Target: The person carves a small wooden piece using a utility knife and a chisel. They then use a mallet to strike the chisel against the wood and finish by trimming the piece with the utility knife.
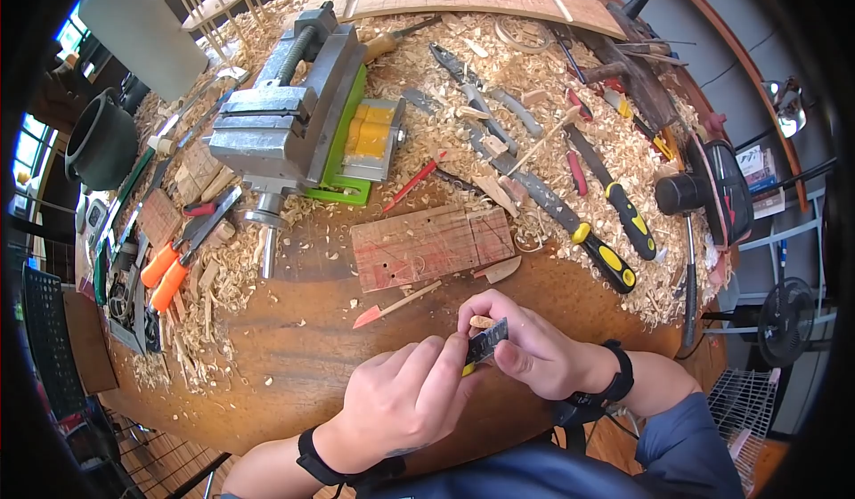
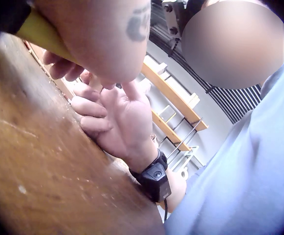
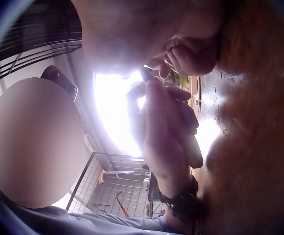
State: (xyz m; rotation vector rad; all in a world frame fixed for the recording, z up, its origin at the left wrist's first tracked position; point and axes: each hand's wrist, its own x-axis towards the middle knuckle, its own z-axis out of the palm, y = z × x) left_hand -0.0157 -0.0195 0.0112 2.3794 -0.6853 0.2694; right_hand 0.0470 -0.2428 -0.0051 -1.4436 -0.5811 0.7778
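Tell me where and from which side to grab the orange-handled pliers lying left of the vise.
Grip the orange-handled pliers by the two orange grips, probably coming from above at the near-left end. The handles point toward the table's near-left edge and lie side by side on the shavings, while the dark metal jaws point up toward the vise, where wood scraps crowd them.
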